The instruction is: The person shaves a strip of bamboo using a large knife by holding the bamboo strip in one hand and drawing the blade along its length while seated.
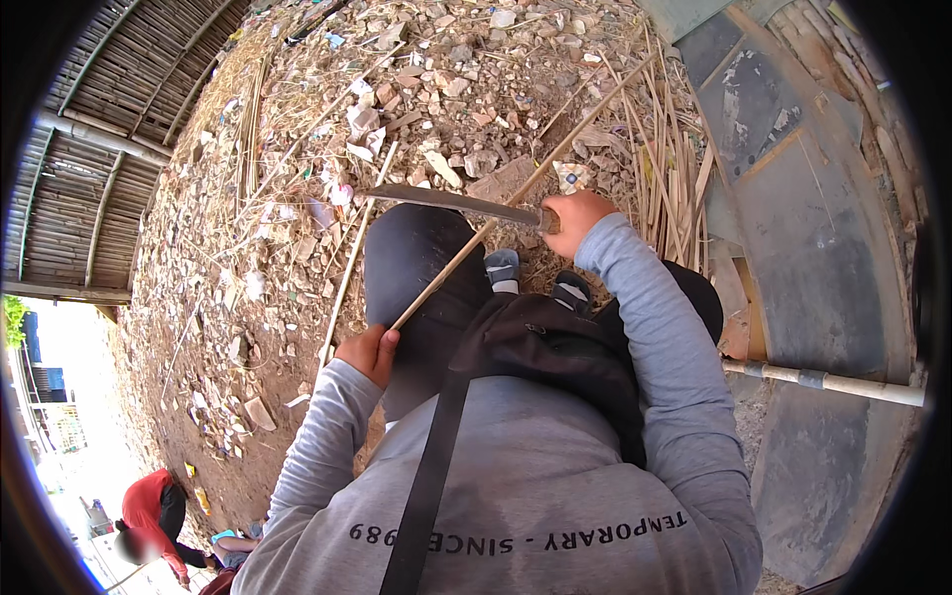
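Observation:
My right hand (577,220) is closed around the short handle of a machete (446,200), its long dark blade pointing left above my bent left knee. A long, thin bamboo strip (443,275) runs slantwise from my left hand (369,354) to the rubble farther ahead. My left hand grips its near end beside my left thigh. Blade and strip cross just in front of my lap, close to my right hand; whether the edge bites into the strip I cannot tell.
Broken brick and litter cover the ground (297,198). More bamboo strips (666,159) lie in a bundle ahead right. Dark panels (813,248) and a bamboo pole (833,384) lie on the right. A slatted bamboo structure (109,109) stands far left; a person in red (146,506) bends at lower left.

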### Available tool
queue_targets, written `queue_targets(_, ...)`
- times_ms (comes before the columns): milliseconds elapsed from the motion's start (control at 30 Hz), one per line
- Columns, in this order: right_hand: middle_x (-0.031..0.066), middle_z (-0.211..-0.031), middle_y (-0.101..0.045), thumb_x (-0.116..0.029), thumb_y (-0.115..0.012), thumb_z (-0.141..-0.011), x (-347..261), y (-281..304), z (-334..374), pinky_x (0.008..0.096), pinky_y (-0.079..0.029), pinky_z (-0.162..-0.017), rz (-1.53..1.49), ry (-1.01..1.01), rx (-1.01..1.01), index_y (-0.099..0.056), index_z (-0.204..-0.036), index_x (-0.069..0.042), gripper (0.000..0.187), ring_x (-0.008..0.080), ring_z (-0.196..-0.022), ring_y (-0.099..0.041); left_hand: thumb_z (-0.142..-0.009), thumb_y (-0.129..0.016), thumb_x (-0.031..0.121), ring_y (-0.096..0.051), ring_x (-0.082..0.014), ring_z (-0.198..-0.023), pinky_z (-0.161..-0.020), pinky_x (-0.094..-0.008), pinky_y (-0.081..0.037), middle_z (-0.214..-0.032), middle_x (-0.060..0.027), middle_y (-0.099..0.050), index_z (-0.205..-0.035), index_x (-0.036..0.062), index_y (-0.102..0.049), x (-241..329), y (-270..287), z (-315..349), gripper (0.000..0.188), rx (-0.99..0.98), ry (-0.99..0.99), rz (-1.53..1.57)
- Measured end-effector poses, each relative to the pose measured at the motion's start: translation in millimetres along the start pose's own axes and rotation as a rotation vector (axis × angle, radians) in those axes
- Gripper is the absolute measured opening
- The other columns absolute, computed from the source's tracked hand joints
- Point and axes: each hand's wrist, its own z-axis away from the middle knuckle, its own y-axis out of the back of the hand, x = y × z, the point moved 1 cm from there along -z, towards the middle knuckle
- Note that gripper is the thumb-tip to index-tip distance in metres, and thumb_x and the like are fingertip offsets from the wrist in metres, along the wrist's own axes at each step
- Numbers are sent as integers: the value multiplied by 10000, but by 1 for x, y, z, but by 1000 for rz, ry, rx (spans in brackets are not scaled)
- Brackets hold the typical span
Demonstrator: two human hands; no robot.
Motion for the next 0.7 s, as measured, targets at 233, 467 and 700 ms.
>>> queue_targets(233, 162, -805, -673, -267, -682, -701, 2, 2, -6, 462, -529, -722, 22, -53, -82, -671, -924, -103, 278, 376, -782, -650, -978, -458, 388, -591, -472, -659, -581, -552, -454, -681, -231, -610, -800, 54, -516, 6, -13, 2, 383, 136, -22, -183)
queue_targets(467, 163, -830, -680, -268, -679, -698, -22, 2, -2, 460, -530, -737, 90, -57, -136, -678, -960, -105, 308, 368, -805, -654, -966, -497, 360, -591, -472, -620, -540, -553, -450, -639, -240, -599, -832, 59, -488, 5, -12, 3, 330, 116, -28, -173)
queue_targets(700, 158, -804, -672, -262, -685, -700, -6, -11, -5, 456, -528, -721, 59, -94, -61, -661, -910, -100, 267, 360, -802, -655, -963, -500, 378, -597, -474, -654, -566, -547, -459, -673, -242, -610, -841, 51, -499, 13, -8, -4, 349, 98, 7, -198)
